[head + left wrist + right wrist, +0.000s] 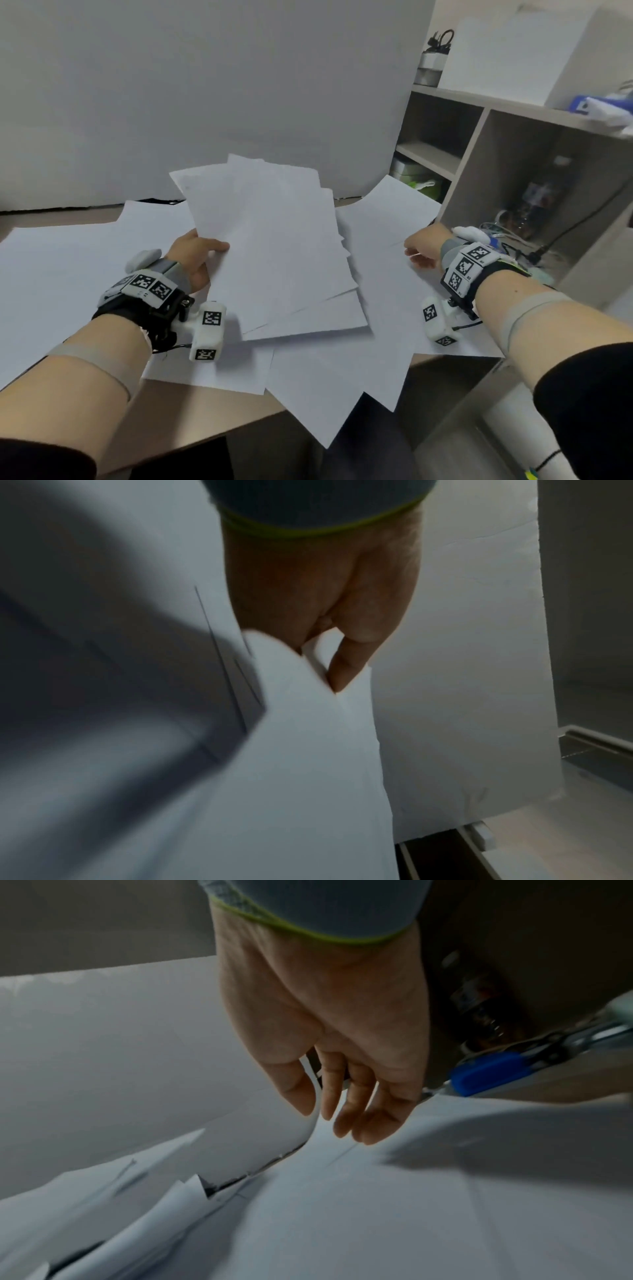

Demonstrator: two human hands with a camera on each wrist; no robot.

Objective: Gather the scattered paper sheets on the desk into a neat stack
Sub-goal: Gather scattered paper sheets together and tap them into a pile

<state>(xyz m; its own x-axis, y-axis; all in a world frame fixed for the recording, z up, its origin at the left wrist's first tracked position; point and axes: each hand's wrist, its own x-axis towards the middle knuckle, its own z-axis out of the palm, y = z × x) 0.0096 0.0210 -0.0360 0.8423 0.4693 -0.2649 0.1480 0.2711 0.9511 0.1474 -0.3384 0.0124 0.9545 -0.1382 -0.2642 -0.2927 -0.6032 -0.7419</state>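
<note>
White wall panels back the tan bench (191, 428), with an open shelving unit (479, 144) standing to its right. Loose paper sheets (68, 260) lie scattered and overlapping across the bench, some hanging over its near edge. The person's left hand (193, 257) grips a fanned bundle of sheets (274, 246) at its left edge, thumb on top, fingers beneath; the bundle is raised above the others and its edges are uneven. The right hand (424, 248) hangs over a sheet (383, 240) near the shelving, fingers loosely extended and parted; its thumb (294, 1088) touches a lifted paper edge.
</note>
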